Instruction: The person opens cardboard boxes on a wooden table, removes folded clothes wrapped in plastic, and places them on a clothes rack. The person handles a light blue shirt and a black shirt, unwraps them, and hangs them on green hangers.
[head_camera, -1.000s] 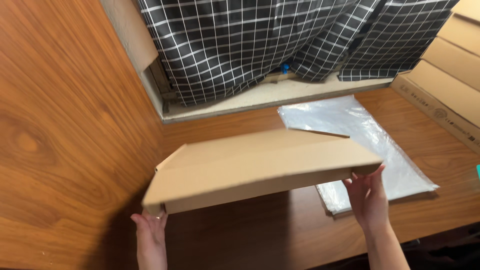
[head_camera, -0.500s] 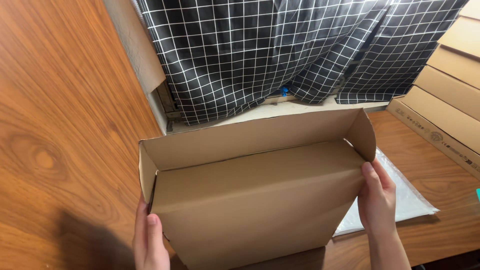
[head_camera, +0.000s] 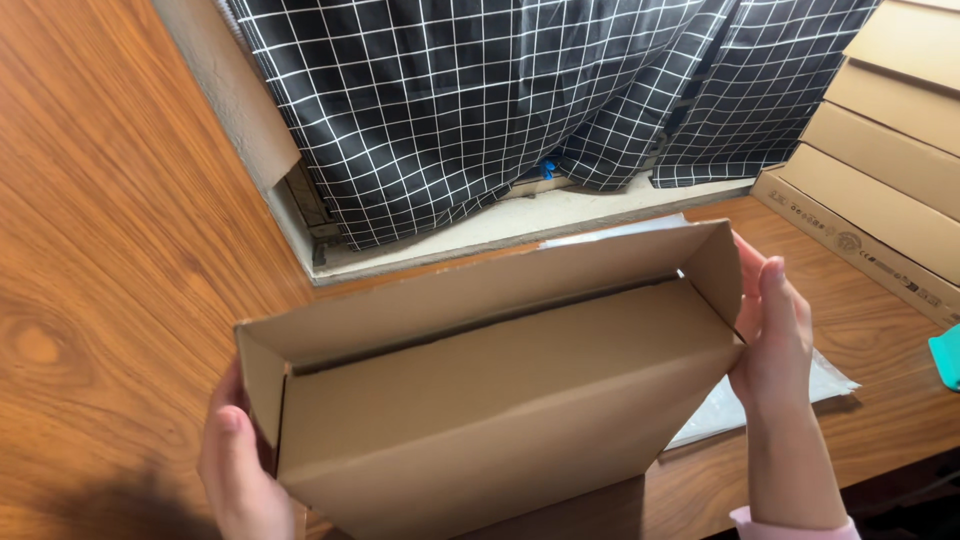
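Note:
I hold a brown cardboard box (head_camera: 500, 400) above a wooden table (head_camera: 110, 250). The box is opened into a long shallow shape with its end flaps standing up. My left hand (head_camera: 235, 470) grips the box's left end, thumb on the front panel. My right hand (head_camera: 775, 335) presses flat against the right end flap, fingers pointing up. The box hides most of what lies beneath it.
Clear plastic bags (head_camera: 760, 395) lie on the table under the box's right end. A black checked curtain (head_camera: 520, 100) hangs over a pale sill (head_camera: 520, 220) at the back. Stacked cardboard boxes (head_camera: 890, 150) stand at the right. A teal object (head_camera: 945, 355) shows at the right edge.
The flat folded carton has been opened into a box and turned so its open side faces me. Both hands stayed on its ends; my right hand has shifted onto the end flap.

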